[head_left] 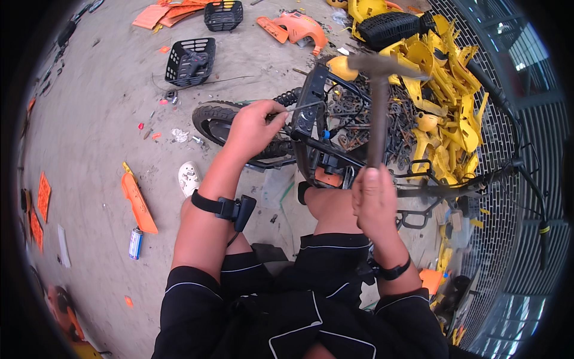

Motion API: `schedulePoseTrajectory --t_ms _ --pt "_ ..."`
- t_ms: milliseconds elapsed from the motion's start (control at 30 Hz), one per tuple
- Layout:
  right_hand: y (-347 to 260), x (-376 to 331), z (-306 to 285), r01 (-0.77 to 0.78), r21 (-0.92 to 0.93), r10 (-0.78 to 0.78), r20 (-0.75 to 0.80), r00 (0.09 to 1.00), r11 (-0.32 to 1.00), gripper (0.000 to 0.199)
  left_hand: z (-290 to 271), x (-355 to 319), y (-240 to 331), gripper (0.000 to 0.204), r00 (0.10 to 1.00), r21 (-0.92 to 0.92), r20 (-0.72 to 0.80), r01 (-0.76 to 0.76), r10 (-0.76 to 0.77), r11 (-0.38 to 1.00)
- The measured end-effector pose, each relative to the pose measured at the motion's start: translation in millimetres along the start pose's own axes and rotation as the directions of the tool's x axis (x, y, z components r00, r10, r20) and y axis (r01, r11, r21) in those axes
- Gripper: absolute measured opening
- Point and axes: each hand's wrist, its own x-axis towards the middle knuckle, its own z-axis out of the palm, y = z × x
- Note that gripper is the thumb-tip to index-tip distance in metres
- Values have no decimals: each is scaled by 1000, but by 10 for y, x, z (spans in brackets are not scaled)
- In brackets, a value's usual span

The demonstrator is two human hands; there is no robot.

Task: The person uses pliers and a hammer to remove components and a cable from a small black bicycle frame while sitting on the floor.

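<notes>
My left hand (256,127) is closed around a thin metal rod (306,106), perhaps a punch or screwdriver; its handle end is hidden in my fingers. The rod's far end lies over a black metal bracket (310,99) on a stripped two-wheeler frame. Raised on the right, my right hand (375,200) grips a hammer (378,125) by the lower part of its handle. The hammer's head is up at the top, slightly blurred and apart from the frame. A black tyre (209,118) of the two-wheeler shows beyond my left wrist.
Broken yellow plastic panels (445,90) are heaped at the far right, beside a pile of rusty metal parts (388,119). Black baskets (190,61) and orange panels (296,30) lie farther off. A spray can (136,244) and an orange strip (139,203) lie left.
</notes>
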Motion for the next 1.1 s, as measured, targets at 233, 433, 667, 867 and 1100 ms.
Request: schedulePoseTrajectory --t_ms 233,433,667,867,1100 --pt "-248 175 -130 -325 65 304 224 926 943 39 -12 -11 -38 13 1000 35 9 -25 25 999" --pt "-345 60 -147 -13 303 0 44 999 953 36 35 3 -10 14 1000 10 17 11 -11 1000" --pt "209 221 93 -411 0 394 281 875 912 46 38 23 -12 15 1000 6 9 1 -1 1000" --pt "241 209 117 -441 49 415 263 871 896 45 -124 -15 -12 17 998 -18 25 63 -62 998" --pt "267 197 117 -453 89 415 276 867 887 43 -340 -124 -201 17 994 -60 4 109 -109 992"
